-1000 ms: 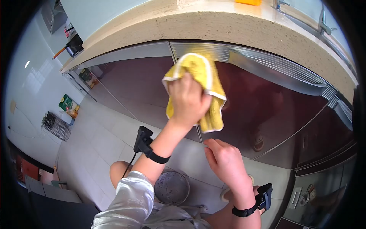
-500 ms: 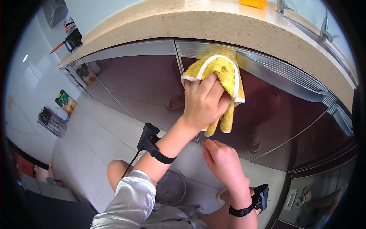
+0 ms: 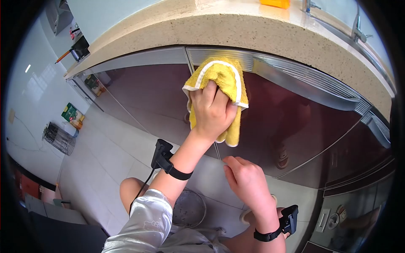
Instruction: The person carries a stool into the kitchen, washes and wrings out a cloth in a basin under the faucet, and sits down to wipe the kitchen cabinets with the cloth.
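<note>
My left hand (image 3: 213, 114) is closed on a yellow cloth (image 3: 225, 71) with white edging. The cloth lies against the dark red, glossy cabinet front (image 3: 270, 122), over the seam between two doors and partly over the ribbed metal strip at the top. Its lower folds hang below my fingers. To the right of the cloth, a curved metal handle (image 3: 308, 86) runs along the door top. Lower down, my right hand (image 3: 249, 179) hovers in front of the cabinet, fingers loosely curled together, nothing visible in them.
Above the cabinet runs a speckled stone countertop (image 3: 190, 29), with a sink tap (image 3: 358, 31) and an orange object (image 3: 275, 3). A round grey basin (image 3: 190, 208) stands between my legs. A wire basket (image 3: 60, 138) and a green packet (image 3: 72, 115) are by the left wall.
My left hand and the yellow cloth have moved left across the cabinet front, uncovering more of the right door. My right hand has hardly moved.
</note>
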`<state>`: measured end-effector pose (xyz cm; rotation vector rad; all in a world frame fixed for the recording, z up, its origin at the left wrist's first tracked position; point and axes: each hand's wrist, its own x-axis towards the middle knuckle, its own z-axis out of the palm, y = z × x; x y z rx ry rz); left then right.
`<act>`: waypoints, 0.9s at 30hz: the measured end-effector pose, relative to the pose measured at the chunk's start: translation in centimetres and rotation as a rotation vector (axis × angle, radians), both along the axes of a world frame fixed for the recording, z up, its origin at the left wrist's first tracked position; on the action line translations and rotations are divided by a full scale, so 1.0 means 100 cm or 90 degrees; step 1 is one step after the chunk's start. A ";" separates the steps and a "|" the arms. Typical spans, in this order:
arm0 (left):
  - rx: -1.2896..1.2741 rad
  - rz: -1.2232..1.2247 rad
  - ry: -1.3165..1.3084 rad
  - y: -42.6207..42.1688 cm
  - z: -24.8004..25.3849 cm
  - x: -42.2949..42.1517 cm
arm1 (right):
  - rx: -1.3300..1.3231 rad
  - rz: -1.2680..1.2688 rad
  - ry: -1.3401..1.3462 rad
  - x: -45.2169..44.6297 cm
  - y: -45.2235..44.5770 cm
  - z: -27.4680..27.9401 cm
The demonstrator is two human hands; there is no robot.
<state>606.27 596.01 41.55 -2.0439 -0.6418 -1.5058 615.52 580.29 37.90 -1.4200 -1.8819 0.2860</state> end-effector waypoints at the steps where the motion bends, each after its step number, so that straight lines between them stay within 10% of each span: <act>1: -0.002 -0.006 0.001 -0.002 0.002 0.002 | 0.000 -0.001 0.001 0.000 0.000 -0.001; 27: 0.035 0.050 -0.015 0.005 0.010 -0.014 | 0.011 -0.009 0.003 0.003 0.000 -0.004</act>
